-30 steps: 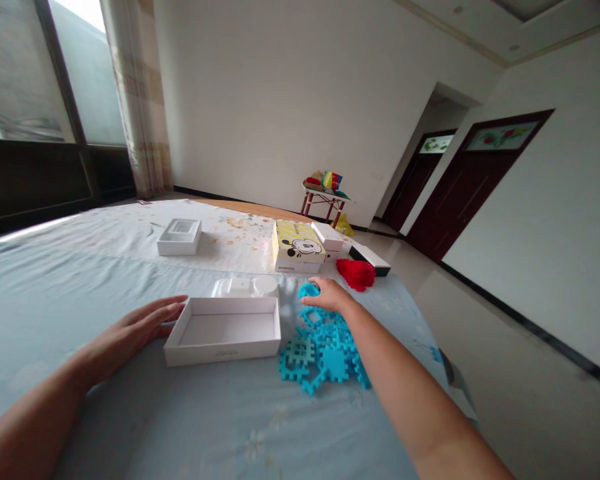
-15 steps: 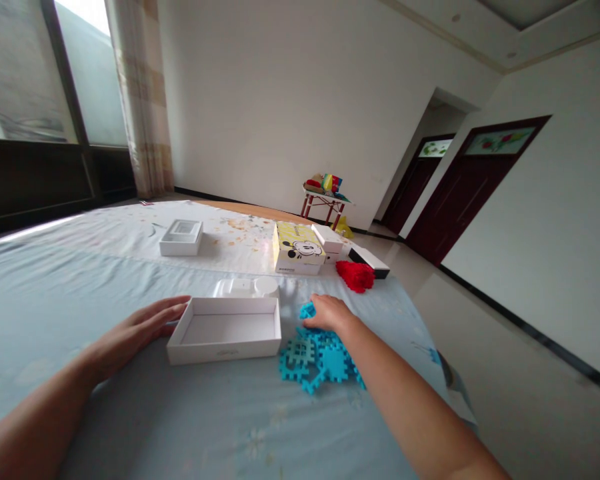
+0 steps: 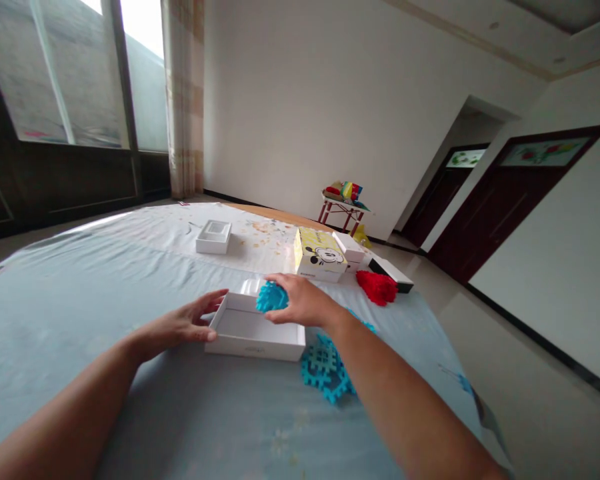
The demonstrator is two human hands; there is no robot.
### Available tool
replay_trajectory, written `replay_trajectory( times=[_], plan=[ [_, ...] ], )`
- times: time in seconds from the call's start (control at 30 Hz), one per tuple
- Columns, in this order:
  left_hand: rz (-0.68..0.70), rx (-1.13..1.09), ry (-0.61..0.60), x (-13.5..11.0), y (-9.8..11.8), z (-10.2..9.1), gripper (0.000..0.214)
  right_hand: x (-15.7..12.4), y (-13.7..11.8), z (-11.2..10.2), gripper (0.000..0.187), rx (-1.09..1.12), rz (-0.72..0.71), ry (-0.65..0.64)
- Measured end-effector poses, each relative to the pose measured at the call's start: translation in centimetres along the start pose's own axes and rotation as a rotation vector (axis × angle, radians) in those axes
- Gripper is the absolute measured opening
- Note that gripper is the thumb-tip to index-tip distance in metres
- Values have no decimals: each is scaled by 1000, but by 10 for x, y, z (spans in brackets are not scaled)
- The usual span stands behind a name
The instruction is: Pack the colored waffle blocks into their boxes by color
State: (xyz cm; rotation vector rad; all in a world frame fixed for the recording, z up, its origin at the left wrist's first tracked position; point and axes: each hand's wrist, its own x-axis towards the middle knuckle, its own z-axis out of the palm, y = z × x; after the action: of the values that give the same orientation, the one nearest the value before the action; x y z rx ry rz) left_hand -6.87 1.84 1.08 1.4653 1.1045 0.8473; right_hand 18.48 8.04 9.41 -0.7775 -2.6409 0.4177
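Note:
Over the open white box (image 3: 253, 350) my right hand (image 3: 305, 300) is closed around a bunch of blue interlocking blocks (image 3: 272, 297) with notched edges. At the box's left side, my left hand (image 3: 190, 323) grips it, with the thumb at the front corner and the fingers at the back one. The part of the box's inside that shows is bare. On the cloth right of the box lies a pile of more blue notched blocks (image 3: 325, 363), partly hidden under my right forearm.
Behind the box sits a clear and white plastic item (image 3: 251, 287), mostly hidden. Farther back are a small white tray-like box (image 3: 214, 238), a yellow cartoon box (image 3: 320, 255), a pinkish-white box (image 3: 349, 248), a red fuzzy item (image 3: 377, 287) and a black-and-white box (image 3: 393, 275).
My right hand has lifted blue blocks from the pile and carried them left over the box. My left hand has closed onto the box's left side. The view has turned left.

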Motion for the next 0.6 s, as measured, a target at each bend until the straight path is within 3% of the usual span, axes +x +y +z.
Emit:
replay_trajectory(
  times=[0.1,0.27,0.43,0.6],
  plan=[
    [-19,40,-38,-1,-5,1,100,27,-17,27,65,-62,-69,-149],
    [-27,147,-17,-3,-7,4,104,47,-13,54,59,-162,-69,-359],
    [-38,209,10,-2,-4,8,105,50,-9,66,55,-219,-71,-463],
    [-14,263,28,-1,-5,9,105,49,-8,67,57,-135,-92,-461]
  ],
)
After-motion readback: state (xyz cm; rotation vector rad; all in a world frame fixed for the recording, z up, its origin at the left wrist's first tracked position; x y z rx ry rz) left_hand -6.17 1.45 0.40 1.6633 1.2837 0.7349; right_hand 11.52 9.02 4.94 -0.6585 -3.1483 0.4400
